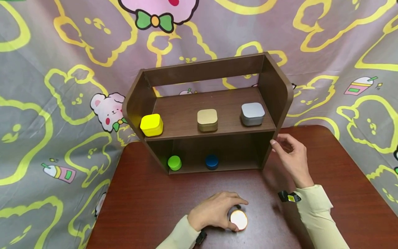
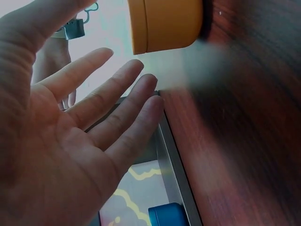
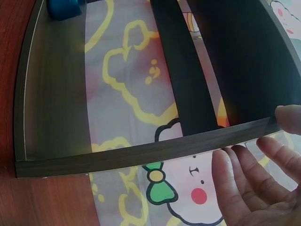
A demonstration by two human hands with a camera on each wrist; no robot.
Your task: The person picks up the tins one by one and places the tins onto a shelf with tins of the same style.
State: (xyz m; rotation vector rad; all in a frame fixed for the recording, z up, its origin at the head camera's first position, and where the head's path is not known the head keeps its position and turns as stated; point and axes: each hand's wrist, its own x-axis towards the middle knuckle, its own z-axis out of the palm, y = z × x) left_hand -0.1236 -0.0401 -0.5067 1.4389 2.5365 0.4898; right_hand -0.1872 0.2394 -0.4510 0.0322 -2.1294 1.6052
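A round orange tin [image 2: 169, 23], its top [image 1: 239, 220] glaring white in the head view, is on the table. My left hand [image 1: 216, 211] is beside it, thumb at its near edge and fingers extended past its far side. In the left wrist view the four fingers [image 2: 124, 101] are spread and apart from the tin. At the brown two-tier shelf [image 1: 205, 136], my right hand [image 1: 292, 157] holds the right side panel's edge, thumb at the front and fingers along the outside. The right wrist view shows that panel edge [image 3: 155, 146] between thumb and fingers.
On the upper tier stand a yellow tin [image 1: 151, 125], a gold tin [image 1: 207, 120] and a silver tin [image 1: 252, 114]. Below sit a green round tin [image 1: 174, 163] and a blue round tin [image 1: 211, 162]. Patterned cloth [image 1: 77, 103] hangs behind the table [image 1: 140, 204].
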